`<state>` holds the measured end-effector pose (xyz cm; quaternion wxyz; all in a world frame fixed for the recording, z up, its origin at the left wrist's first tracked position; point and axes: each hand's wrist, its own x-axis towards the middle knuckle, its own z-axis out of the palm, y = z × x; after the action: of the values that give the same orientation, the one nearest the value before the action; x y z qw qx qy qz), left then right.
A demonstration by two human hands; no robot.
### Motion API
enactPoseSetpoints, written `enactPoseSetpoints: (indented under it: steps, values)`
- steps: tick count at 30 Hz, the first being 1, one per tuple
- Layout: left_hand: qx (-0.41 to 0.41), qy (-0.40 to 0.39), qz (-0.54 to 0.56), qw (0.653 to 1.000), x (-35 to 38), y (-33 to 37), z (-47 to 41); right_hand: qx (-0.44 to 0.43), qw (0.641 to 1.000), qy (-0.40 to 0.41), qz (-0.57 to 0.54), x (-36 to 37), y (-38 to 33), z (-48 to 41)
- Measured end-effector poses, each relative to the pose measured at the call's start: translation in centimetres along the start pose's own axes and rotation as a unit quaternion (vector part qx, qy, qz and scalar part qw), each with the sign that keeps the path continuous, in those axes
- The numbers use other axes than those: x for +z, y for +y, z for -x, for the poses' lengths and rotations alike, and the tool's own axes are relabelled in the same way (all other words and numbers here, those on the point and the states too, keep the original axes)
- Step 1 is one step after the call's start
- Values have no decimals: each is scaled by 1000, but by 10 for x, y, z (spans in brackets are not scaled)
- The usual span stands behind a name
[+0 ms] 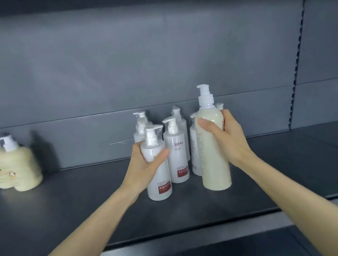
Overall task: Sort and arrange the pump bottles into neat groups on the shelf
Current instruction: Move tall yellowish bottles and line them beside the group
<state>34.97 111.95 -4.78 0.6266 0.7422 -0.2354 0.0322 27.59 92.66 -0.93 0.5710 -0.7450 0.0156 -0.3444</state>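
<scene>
We work along the dark grey shelf (66,209), and take the tall cream pump bottle (213,152) as our landmark for everything else. Our right hand (229,138) has its grip wrapped round that bottle's upper body, thumb across the front, and the base looks to sit on or just above the shelf; we cannot tell which. Just to its left, our left hand (145,164) grasps a white pump bottle with a red label (156,164), which stands at the front of the cluster. To do this step well, we judge it best to lift each bottle straight up before carrying it sideways, keeping the pump heads upright and clear of the neighbours, then set like with like. Behind and between the two held bottles stands a tight group of white pump bottles (175,148), one with the same red label just left of the landmark and others partly hidden behind it; these crowd the space and could be knocked over by a careless sweep. Far to the left of the landmark, near the back panel, two squat cream pump bottles (12,168) stand touching each other, well apart from the cluster. That pair already reads as a group, and the open shelf between offers room for the tall bottle.
</scene>
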Motion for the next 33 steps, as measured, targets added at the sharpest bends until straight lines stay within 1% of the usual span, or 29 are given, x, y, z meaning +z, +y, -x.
enactPoseSetpoints:
  steps: [4, 8, 11, 13, 17, 22, 26, 33]
  values:
    - [21, 19, -55, 998, -12, 0, 7, 0, 1000, -3, 7, 2, -10, 5]
    - [83, 59, -89, 991, -19, 10, 20, -4, 1000, -14, -2, 3, -22, 10]
    - [121, 70, -90, 986, -24, 22, 36, -17, 999, -30, -15, 7, -36, 16]
    - [131, 55, -74, 987, -29, 25, 47, -28, 998, -47, -27, 15, -48, 20]
    - [117, 1, -47, 992, -48, 31, 65, -46, 994, -83, -49, 49, -66, 26]
    - [98, -53, -22, 993, -93, 32, 70, -67, 986, -139, -57, 112, -87, 25]
    - [93, -52, -9, 994, -140, 17, 62, -67, 982, -163, -62, 172, -88, 18]
    - [54, -60, -61, 995, -236, -35, 11, -55, 978, -195, -48, 276, -73, -1]
